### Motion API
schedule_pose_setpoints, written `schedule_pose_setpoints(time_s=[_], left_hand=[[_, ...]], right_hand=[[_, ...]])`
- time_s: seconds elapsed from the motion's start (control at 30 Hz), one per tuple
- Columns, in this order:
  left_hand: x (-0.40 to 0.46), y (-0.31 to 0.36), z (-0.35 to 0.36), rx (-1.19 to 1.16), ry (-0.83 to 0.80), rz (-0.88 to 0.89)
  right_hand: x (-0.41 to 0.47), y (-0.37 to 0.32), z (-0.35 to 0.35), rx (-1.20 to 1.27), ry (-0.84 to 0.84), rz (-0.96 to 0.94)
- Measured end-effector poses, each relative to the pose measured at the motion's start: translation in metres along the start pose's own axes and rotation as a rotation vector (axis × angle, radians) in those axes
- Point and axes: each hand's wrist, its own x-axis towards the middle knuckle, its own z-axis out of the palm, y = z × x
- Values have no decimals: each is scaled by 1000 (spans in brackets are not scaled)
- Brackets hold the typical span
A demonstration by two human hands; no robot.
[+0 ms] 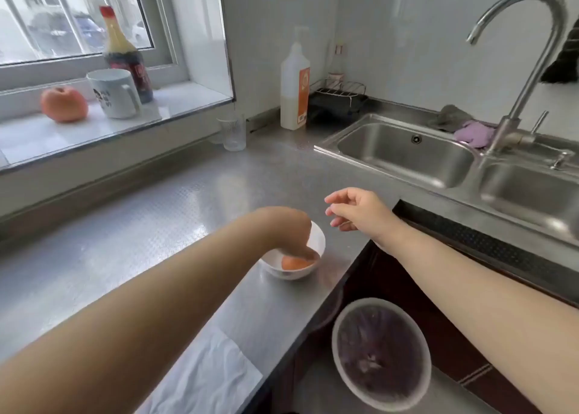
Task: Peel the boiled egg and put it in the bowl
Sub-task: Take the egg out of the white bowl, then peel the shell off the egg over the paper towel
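A small white bowl (pixel 316 238) stands on the steel counter near its front edge. Inside it lies a brown, unpeeled egg (pixel 294 263). My left hand (pixel 288 228) reaches down into the bowl, its fingertips curled onto the egg's top. How firmly it holds the egg is hidden by the hand itself. My right hand (pixel 357 210) hovers in the air just right of the bowl, fingers loosely spread, holding nothing.
A white paper towel (pixel 203 376) lies on the counter by my left forearm. A bin (pixel 380 354) with a purple liner stands on the floor below the counter edge. A double sink (pixel 407 153) with a tap is at the right; a glass (pixel 233 131) and soap bottle (pixel 294 91) stand behind.
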Motion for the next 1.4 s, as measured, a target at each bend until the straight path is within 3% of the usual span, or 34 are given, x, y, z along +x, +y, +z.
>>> schedule_pose_setpoints(time_s=[0.17,0.3,0.57,0.73,0.87,1.0,1.4], left_hand=[[2,-5,14,-40,-4,-85],[-3,-6,22,-223,-30,-93],[-28,-16,34,-415,321,-105],[-76,-30,38,-920,514,-52],[-127,-35,80,-1387,487,28],[-170,-37,128,-1659,526,-25],[-229,-59,195,-1601,565,-167]], right_hand=[[-40,4,-1,-6,60,-30],[-62,5,3,8,102,-28],[-89,-2,27,50,192,-58],[-110,-14,50,66,195,-142],[-131,-16,89,-44,127,-193],[-160,-16,132,6,61,-193],[-204,6,220,136,46,-131]])
